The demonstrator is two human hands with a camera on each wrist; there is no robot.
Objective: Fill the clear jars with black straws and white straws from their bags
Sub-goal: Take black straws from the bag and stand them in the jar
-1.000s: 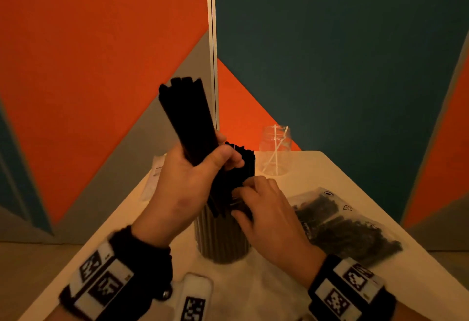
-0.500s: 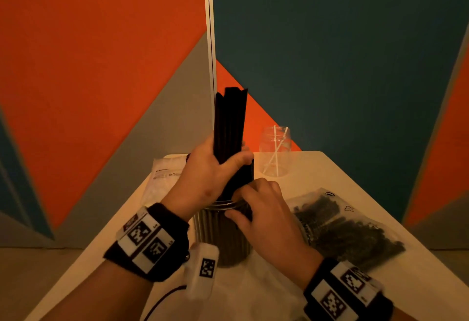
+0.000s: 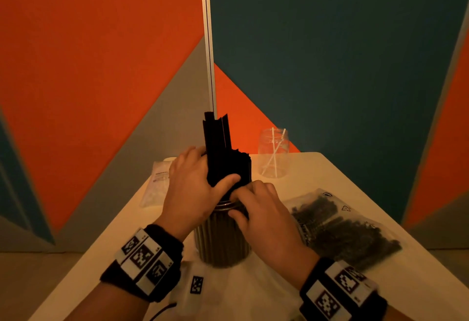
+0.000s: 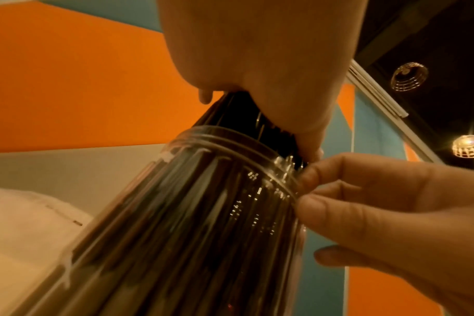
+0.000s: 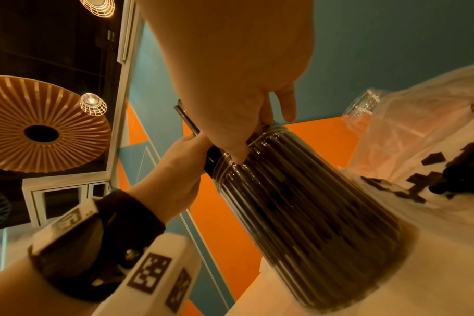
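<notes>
**Packing the black jar nearly full**

Pushing a bundle of black straws (image 3: 215, 153) into the crammed near jar (image 3: 223, 239), the left hand (image 3: 193, 193) grips it; the right hand (image 3: 264, 216) pinches the rim. Far jar (image 3: 274, 153) holds few white straws (image 3: 272, 155); black-straw bag (image 3: 340, 229) at right remains stocked.

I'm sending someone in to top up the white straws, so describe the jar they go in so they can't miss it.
Start at the white table and look to its far edge, against the orange and teal wall. There stands a small clear jar, behind and right of the jar packed with black straws. It alone is nearly empty, holding just a few white straws leaning inside.
</notes>
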